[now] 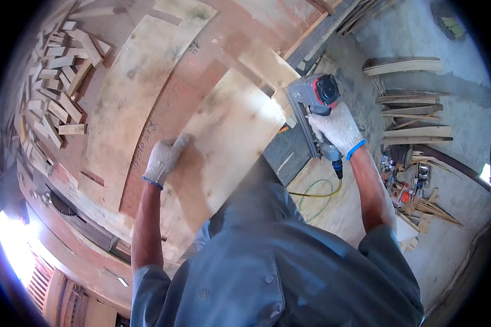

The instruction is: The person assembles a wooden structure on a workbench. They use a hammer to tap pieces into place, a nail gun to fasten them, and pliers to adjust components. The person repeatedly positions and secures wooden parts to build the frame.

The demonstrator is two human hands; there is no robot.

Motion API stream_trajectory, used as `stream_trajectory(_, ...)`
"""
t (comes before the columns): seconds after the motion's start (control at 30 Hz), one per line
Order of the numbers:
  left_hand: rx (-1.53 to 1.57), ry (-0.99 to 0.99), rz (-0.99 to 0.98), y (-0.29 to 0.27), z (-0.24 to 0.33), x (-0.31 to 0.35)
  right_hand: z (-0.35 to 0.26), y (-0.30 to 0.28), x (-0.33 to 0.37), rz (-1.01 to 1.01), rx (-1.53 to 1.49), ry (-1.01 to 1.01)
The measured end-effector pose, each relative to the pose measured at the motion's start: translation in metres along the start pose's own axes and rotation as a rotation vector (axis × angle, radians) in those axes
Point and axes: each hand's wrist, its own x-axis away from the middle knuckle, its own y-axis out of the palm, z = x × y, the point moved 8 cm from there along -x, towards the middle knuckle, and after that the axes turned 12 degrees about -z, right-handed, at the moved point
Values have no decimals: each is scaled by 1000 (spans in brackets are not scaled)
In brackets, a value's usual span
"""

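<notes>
My right hand [338,129], in a white knit glove with a blue cuff, grips a grey air nail gun [312,98] with a black and red cap. The gun is held up beside the end of a curved plywood panel [232,128]. A yellow-green air hose [324,194] hangs near its base. My left hand [165,159], gloved the same way, is closed at the panel's left edge, thumb lying along it; the fingertips are partly hidden. A second curved plywood piece [128,87] lies further left on the reddish worktable [172,98].
Several short wood blocks [65,82] are piled at the far left. A circular saw blade [63,204] shows at the table's lower left. To the right, curved wood strips [414,111] lie on the concrete floor [436,201], with scraps and small items [409,185] nearer.
</notes>
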Motion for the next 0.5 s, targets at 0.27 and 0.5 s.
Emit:
stream_trajectory(0.27, -7, 7, -2, 3, 3, 2, -29, 7, -28, 11, 132, -37)
stream_trajectory(0.5, 50, -8, -28, 5, -2, -2, -24, 4, -17, -15, 39, -2)
